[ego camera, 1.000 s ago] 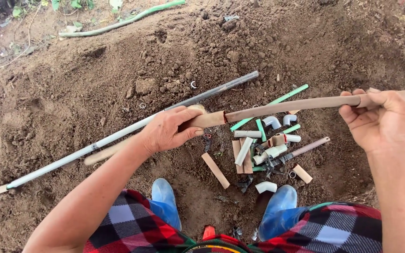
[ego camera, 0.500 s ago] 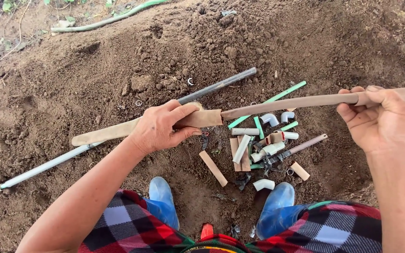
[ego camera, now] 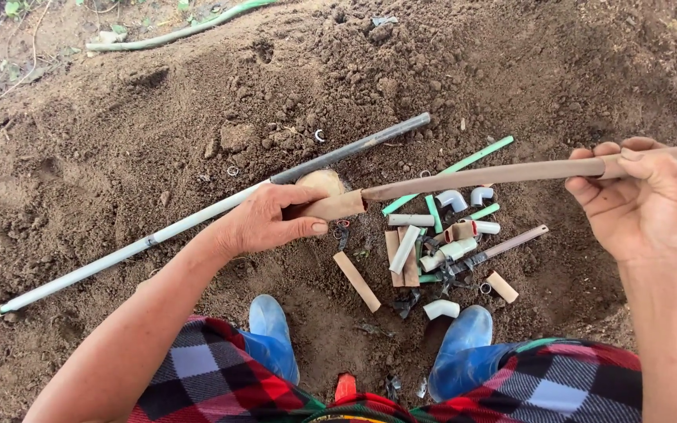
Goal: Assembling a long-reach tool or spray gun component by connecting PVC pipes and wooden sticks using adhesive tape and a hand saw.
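The left hand (ego camera: pixel 264 223) has slid along to the tan pipe's (ego camera: pixel 495 172) wider socket end; the right hand (ego camera: pixel 636 200) grips the far end, pipe lying left-right above the scattered fittings (ego camera: pixel 440 243).

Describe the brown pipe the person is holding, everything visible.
The brown pipe is long, thin and tan, plastic by its look, dusty. It runs nearly level, its right end past the frame edge. The right hand grips it near that end. Its left end sits in a wider tan sleeve, which the left hand holds. It hangs above the soil and a scatter of pipe offcuts.
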